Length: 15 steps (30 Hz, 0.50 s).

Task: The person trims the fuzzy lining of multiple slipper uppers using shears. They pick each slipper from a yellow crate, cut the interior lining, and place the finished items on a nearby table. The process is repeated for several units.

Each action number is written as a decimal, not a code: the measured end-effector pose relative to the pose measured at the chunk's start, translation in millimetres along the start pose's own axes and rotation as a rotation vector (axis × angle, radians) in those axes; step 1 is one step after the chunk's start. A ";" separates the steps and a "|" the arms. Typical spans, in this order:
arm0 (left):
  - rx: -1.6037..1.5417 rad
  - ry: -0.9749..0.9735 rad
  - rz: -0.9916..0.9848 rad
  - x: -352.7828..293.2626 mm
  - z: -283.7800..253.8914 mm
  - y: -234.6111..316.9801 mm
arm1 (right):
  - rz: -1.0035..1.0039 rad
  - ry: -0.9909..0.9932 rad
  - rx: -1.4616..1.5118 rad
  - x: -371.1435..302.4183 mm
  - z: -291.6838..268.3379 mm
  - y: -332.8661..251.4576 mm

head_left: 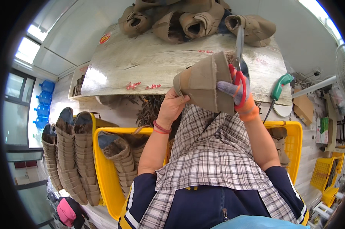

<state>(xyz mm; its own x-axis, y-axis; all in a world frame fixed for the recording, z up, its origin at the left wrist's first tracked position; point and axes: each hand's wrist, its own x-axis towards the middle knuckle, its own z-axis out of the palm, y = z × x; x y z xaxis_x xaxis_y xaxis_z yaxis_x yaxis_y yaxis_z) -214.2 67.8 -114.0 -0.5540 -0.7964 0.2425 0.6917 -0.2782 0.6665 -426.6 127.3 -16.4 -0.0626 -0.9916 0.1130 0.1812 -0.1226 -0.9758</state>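
In front of my plaid apron I hold a brown fabric boot upper [203, 86], tilted on its side with its wide edge to the right. My bare left hand [172, 108] pinches its narrow end, fingers partly behind the fabric. My right hand [245, 100], in a grey and orange glove, is closed round the red-handled scissors [238, 49]. Their blades point up and away from me. The gloved thumb presses on the upper near its wide edge; the other right fingers are partly hidden. Some dark fur shows behind that edge.
Fur-lined uppers [203, 26] lie heaped at the back of the worn table [142, 63]. A green corded hand tool [281, 85] rests at its right edge. Nested stacks [84, 152] and a yellow crate [103, 187] stand left, another crate [295, 145] right. A fan [343, 70] is far right.
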 end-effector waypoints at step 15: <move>0.276 0.493 0.133 7.8 -145.8 95.0 | -0.193 0.625 -0.181 113.8 -102.9 92.2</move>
<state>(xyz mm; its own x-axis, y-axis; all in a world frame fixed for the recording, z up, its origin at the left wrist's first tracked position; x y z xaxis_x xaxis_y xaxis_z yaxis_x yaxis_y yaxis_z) -85.3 -43.1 -151.6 -0.1432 -0.9894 0.0239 0.5572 -0.0607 0.8282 -518.0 7.4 -112.8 -0.6432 -0.7359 0.2116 -0.0541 -0.2319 -0.9712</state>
